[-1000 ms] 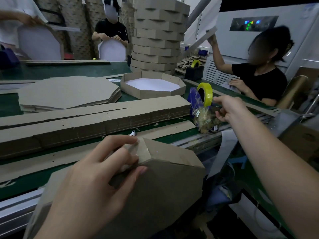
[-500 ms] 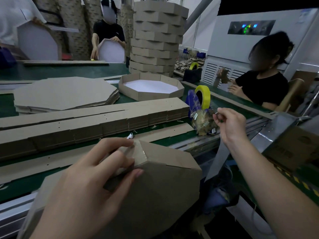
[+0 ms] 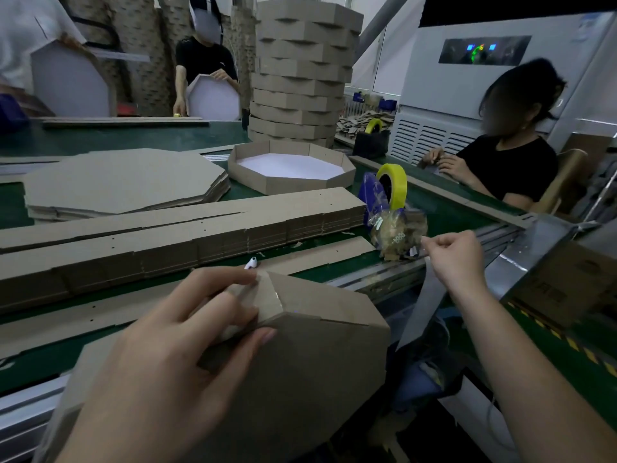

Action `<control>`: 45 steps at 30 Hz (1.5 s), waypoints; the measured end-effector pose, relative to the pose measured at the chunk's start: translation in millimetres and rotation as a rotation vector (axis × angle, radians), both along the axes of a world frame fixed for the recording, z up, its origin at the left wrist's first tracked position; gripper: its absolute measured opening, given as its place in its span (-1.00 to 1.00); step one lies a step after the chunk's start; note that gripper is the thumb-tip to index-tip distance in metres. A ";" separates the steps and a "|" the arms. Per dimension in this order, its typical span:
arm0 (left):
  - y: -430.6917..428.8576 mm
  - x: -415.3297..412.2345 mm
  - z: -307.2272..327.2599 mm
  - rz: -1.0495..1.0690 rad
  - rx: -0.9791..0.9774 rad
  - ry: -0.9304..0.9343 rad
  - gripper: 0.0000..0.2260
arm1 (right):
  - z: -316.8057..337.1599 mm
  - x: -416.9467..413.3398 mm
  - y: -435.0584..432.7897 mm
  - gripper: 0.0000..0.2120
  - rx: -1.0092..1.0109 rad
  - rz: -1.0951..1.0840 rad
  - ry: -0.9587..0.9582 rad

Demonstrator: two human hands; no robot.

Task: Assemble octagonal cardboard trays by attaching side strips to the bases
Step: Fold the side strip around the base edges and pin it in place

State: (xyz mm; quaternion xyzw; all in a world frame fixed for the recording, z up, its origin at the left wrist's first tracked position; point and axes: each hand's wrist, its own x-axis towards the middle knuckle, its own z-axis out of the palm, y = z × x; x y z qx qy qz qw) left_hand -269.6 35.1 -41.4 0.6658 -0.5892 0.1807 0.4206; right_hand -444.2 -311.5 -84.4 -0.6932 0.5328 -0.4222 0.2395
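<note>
At the far left of the green table (image 3: 100, 138) lies a flat stack of octagonal bases (image 3: 123, 178), brown side up. In front of it a stack of side strips (image 3: 180, 235) lies with its long axis running left to right across the table, the right end a little farther from the camera. A single loose strip (image 3: 320, 252) lies parallel to it, just nearer. At the table's near edge the left hand (image 3: 173, 355) grips the tray (image 3: 300, 345) being assembled. The fingers curl over its upper corner onto the side wall and the thumb presses the brown underside. The tray stands tilted on edge against the table's rim, with its underside towards the camera and its top corner pointing away over the table. A small white object (image 3: 251, 263) lies just beyond that corner. Farther back, a finished tray (image 3: 293, 187) sits flat and open side up, showing a white floor, with a tall tower of trays (image 3: 300, 71) behind it. To the right stands a tape dispenser (image 3: 377, 198) carrying a yellow roll (image 3: 395, 182). Just beside its near end the right hand (image 3: 457, 259) is raised above the table edge. Its thumb and forefinger are pinched narrowly together, but I cannot tell whether tape lies between them.
</note>
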 end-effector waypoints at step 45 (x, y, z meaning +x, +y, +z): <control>11.2 -5.1 -0.6 -0.048 0.024 -0.017 -0.78 | 118.8 97.6 143.5 -0.84 0.340 1.479 0.590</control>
